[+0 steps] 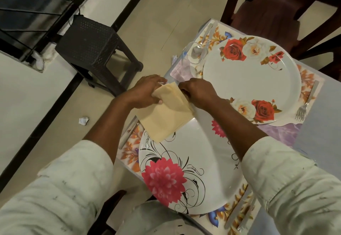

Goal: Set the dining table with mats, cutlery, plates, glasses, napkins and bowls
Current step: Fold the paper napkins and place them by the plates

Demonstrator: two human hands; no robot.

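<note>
Holding the napkin (167, 112) with both hands | left hand (145, 91) pinching its far corner | right hand (198, 91) gripping the right edge | it's hanging diagonally over my pink-flower plate (193, 161)

Soft, even indoor light falls from overhead, leaving the room moderately dim and a little warm. A bright streak of glare lies on the near plate (184, 161); the far plate (252, 79) shows only a faint sheen. Shadows are weak and diffuse. Wide-angle distortion bends the floor border (46, 112) and stretches the sleeves, and the hands look slightly soft
</note>
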